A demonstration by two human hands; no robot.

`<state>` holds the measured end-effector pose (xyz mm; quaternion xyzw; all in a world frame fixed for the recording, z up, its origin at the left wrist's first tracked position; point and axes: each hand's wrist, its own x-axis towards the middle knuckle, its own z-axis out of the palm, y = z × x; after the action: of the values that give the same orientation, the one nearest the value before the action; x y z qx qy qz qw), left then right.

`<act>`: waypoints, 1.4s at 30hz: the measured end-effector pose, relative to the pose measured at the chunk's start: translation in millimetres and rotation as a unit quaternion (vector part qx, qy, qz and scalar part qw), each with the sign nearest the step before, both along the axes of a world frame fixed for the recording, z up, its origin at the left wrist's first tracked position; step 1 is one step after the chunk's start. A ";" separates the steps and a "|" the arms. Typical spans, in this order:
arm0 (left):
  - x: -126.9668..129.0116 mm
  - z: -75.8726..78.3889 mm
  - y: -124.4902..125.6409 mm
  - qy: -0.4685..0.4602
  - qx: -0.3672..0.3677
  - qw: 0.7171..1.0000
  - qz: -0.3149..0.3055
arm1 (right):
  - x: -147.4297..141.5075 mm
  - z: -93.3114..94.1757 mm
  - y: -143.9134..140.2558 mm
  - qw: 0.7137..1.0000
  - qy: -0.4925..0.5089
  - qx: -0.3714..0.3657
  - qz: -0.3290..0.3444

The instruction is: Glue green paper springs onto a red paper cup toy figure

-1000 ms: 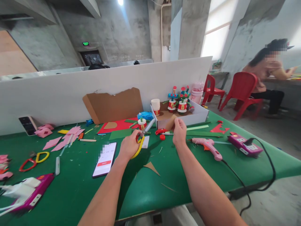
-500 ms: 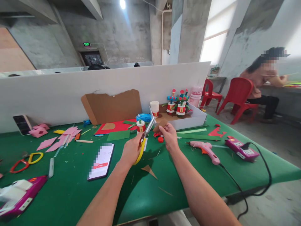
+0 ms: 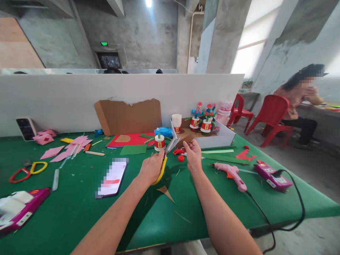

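Observation:
My left hand (image 3: 152, 165) is closed on the yellow handles of a pair of scissors (image 3: 162, 169), whose blades are parted and point up and to the right. Between the fingers of my right hand (image 3: 193, 154) is a small piece of brown cardboard (image 3: 184, 141), close to the blade tips. Just behind the scissors stands a red and white paper cup (image 3: 159, 142) with striped green coils at its sides. A red round cap (image 3: 181, 158) lies beside my right hand. On the green table below sits a cut-off cardboard scrap (image 3: 166, 193).
A phone (image 3: 113, 177) lies left of my arms. Right of them are a pink glue gun (image 3: 231, 173) and a purple power strip (image 3: 273, 177) with a cable. Cup figures stand in a white box (image 3: 216, 140) at the back. A person (image 3: 299, 92) sits far right.
The scissor blades have spread wider beside the cardboard piece. Both hands keep their holds, and the whole view has shifted slightly.

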<state>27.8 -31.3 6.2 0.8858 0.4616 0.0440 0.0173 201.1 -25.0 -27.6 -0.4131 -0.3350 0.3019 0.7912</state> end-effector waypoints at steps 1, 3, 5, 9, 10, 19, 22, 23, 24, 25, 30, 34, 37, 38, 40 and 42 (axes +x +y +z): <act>2.1 -1.1 -1.3 0.008 0.002 1.000 0.000 | 0.7 -0.3 0.3 1.000 0.000 0.001 -0.004; 4.9 -4.3 -4.7 0.013 0.012 1.000 0.001 | 2.5 -0.5 0.7 1.000 0.003 0.005 -0.012; 5.1 -8.1 -8.0 0.007 0.026 1.000 0.009 | 4.0 -0.2 0.8 1.000 0.010 0.010 -0.014; -0.2 -13.4 -11.2 -0.003 0.037 0.999 0.035 | 2.5 -0.9 1.4 0.999 0.030 0.018 0.006; -1.8 -14.0 -11.5 -0.004 0.037 0.999 0.037 | 1.0 -1.6 1.7 0.999 0.031 0.019 0.015; -3.6 -15.8 -14.1 -0.004 0.030 0.999 0.026 | -10.9 -6.9 2.8 0.995 0.057 0.007 0.078; -4.3 -17.3 -12.6 -0.003 0.027 0.999 0.027 | -11.8 -6.0 1.4 0.995 0.050 0.003 0.081; -4.6 -17.6 -12.0 -0.003 0.026 0.999 0.028 | -12.1 -5.6 0.9 0.996 0.046 0.001 0.081; -5.0 -17.8 -11.5 -0.004 0.025 0.999 0.029 | -12.5 -5.1 0.4 0.996 0.041 -0.001 0.082; -5.3 -17.7 -11.2 -0.006 0.024 0.999 0.031 | -12.8 -4.6 0.0 0.996 0.035 -0.003 0.084; -5.4 -15.5 -11.3 -0.002 0.013 0.999 0.031 | -15.0 -2.5 -1.9 0.996 0.017 -0.017 0.091; -5.8 -14.3 -10.7 0.007 0.012 0.999 0.034 | -18.3 -0.7 -3.7 0.995 0.006 -0.021 0.099; -6.5 -14.0 -10.1 0.010 0.017 0.999 0.037 | -20.5 0.3 -4.7 0.995 0.003 -0.022 0.100; -6.6 -13.8 -10.2 0.011 0.019 0.999 0.037 | -21.0 0.4 -4.8 0.995 0.005 -0.022 0.098; -6.5 -13.3 -10.5 0.015 0.019 0.999 0.035 | -21.2 0.3 -4.9 0.995 0.005 -0.021 0.094; -6.1 -12.6 -10.9 0.021 0.016 0.999 0.034 | -21.0 0.1 -4.9 0.995 0.000 -0.023 0.093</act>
<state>21.7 -42.2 -6.3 0.8703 0.4914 0.0330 -0.0085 180.1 -29.9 -27.5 -0.3983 -0.3651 0.3817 0.7499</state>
